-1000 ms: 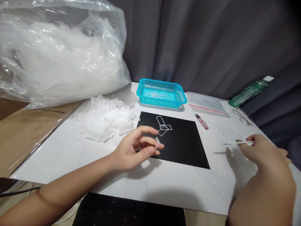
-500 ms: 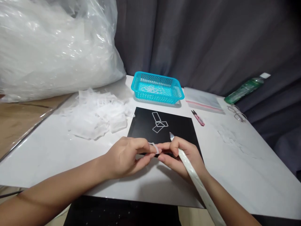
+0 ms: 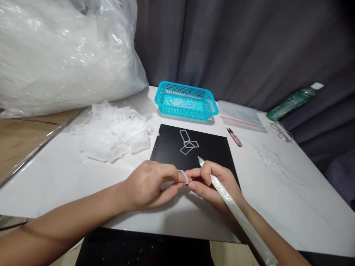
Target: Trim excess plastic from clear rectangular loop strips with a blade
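A small white rectangular frame (image 3: 185,177) is looped round the tip of my left index finger. My left hand (image 3: 149,184) is closed, thumb and finger meeting at the frame. Against its other side press the fingertips of my right hand (image 3: 219,179). The same right hand also grips a long white pointed tool (image 3: 231,205), its tip directed away from me and its tail running back over my forearm. Both hands hover at the near edge of a black mat (image 3: 166,147), where three thin white frames (image 3: 184,135) lie partly overlapping.
A heap of white pieces (image 3: 113,133) lies left of the mat. Behind it stands a big clear plastic bag (image 3: 69,55). A blue basket (image 3: 186,112) holds several frames. To the right are pink snips (image 3: 234,137), zip bags (image 3: 241,116), glasses (image 3: 281,132) and a green bottle (image 3: 292,101).
Both hands keep their grip and have hardly moved; the white tool has tilted slightly, its tip shifting a little left. The whole view has shifted slightly.
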Available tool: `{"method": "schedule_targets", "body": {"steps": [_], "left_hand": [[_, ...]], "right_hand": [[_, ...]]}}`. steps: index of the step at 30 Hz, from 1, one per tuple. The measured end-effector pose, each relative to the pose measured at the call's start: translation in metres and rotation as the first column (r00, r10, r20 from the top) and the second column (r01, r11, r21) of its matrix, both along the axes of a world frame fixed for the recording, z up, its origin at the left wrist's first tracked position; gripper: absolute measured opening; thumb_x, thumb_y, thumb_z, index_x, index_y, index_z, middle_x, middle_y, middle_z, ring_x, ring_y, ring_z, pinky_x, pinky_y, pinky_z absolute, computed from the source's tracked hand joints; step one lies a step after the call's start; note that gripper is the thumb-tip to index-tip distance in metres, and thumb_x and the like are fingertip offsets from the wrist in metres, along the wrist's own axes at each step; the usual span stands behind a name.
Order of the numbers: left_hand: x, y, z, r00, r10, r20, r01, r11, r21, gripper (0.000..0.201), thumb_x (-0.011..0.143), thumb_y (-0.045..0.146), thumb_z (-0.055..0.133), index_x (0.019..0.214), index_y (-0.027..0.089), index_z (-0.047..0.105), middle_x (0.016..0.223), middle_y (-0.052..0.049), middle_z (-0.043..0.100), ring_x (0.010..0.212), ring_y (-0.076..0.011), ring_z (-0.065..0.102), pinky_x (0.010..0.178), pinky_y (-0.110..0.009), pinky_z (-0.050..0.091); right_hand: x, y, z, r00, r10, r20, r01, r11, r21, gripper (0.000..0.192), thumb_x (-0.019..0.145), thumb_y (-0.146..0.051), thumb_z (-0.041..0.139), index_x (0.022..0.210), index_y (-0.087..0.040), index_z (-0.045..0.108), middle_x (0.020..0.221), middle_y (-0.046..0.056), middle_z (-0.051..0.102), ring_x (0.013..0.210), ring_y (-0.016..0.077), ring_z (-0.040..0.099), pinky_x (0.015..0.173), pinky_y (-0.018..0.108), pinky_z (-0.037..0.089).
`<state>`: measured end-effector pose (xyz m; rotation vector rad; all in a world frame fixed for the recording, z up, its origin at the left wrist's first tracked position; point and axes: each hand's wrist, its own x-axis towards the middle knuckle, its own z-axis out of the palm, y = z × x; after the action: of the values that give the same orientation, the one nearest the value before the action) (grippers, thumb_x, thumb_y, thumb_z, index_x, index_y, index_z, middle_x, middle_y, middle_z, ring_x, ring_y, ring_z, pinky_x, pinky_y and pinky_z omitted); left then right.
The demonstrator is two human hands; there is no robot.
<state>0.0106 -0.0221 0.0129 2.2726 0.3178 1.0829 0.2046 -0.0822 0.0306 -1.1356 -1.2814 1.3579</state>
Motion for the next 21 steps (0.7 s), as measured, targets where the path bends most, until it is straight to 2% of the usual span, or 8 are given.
{"method": "schedule_targets", "body": {"steps": [4,7,9,11,14,17,21], "left_hand": [[0.0,0.0,0.002,1.0,0.016,-0.027,-0.015,0.999,0.03,0.017,0.082,0.007,0.061,0.078,0.018,0.049,0.079,-0.006,0.074,0.064,-0.0136,0.07,0.059,-0.023,0.058],[0.0,0.001,0.0,0.996,0.074,-0.05,-0.067,0.988,0.136,0.012,0.083,0.008,0.061,0.081,0.016,0.053,0.082,-0.007,0.075,0.067,-0.015,0.071,0.058,-0.022,0.057],[-0.001,0.002,-0.003,0.99,0.12,-0.07,-0.102,0.968,0.23,0.007,0.085,0.01,0.061,0.086,0.016,0.056,0.082,-0.006,0.075,0.066,-0.0143,0.071,0.056,-0.021,0.055],[-0.002,0.002,-0.007,0.982,0.165,-0.095,-0.129,0.943,0.306,0.005,0.087,0.012,0.059,0.091,0.016,0.057,0.078,-0.003,0.073,0.062,-0.0124,0.069,0.053,-0.02,0.052],[-0.003,0.002,-0.01,0.973,0.199,-0.119,-0.145,0.922,0.36,0.01,0.089,0.013,0.056,0.098,0.016,0.057,0.075,0.0,0.071,0.061,-0.0108,0.065,0.052,-0.019,0.048],[-0.003,0.002,-0.01,0.97,0.215,-0.112,-0.157,0.909,0.387,0.016,0.088,0.012,0.056,0.104,0.015,0.054,0.078,-0.001,0.071,0.063,-0.0116,0.065,0.053,-0.02,0.047],[-0.002,0.002,-0.008,0.968,0.223,-0.118,-0.158,0.901,0.405,0.018,0.088,0.009,0.056,0.104,0.016,0.05,0.075,0.0,0.069,0.06,-0.0117,0.064,0.053,-0.02,0.048]], "right_hand": [[-0.002,-0.002,0.0,0.999,-0.04,0.031,0.038,0.998,0.059,0.04,0.077,-0.021,0.073,0.064,-0.023,0.035,0.092,0.008,0.077,0.078,0.019,0.071,0.071,0.031,0.056],[-0.003,-0.004,-0.002,0.983,-0.139,0.121,0.113,0.973,0.201,0.039,0.077,-0.017,0.071,0.064,-0.023,0.034,0.095,0.008,0.077,0.079,0.0197,0.073,0.069,0.03,0.06],[-0.005,-0.006,-0.002,0.942,-0.235,0.239,0.148,0.932,0.332,0.038,0.077,-0.014,0.07,0.064,-0.023,0.035,0.094,0.006,0.077,0.075,0.0191,0.074,0.065,0.028,0.06],[-0.006,-0.007,-0.003,0.877,-0.337,0.342,0.148,0.867,0.477,0.037,0.077,-0.011,0.068,0.064,-0.023,0.037,0.088,0.005,0.077,0.074,0.0189,0.074,0.063,0.027,0.06],[-0.007,-0.007,-0.004,0.811,-0.433,0.394,0.102,0.768,0.632,0.035,0.076,-0.006,0.066,0.064,-0.023,0.037,0.083,0.003,0.077,0.076,0.0185,0.075,0.066,0.027,0.06],[-0.007,-0.007,-0.006,0.784,-0.457,0.421,0.062,0.732,0.678,0.035,0.076,-0.003,0.065,0.065,-0.022,0.038,0.084,0.001,0.077,0.077,0.016,0.074,0.066,0.023,0.058],[-0.006,-0.007,-0.007,0.782,-0.429,0.452,0.013,0.737,0.676,0.035,0.077,-0.003,0.065,0.065,-0.021,0.037,0.084,0.001,0.077,0.081,0.0143,0.074,0.066,0.02,0.056]]}}
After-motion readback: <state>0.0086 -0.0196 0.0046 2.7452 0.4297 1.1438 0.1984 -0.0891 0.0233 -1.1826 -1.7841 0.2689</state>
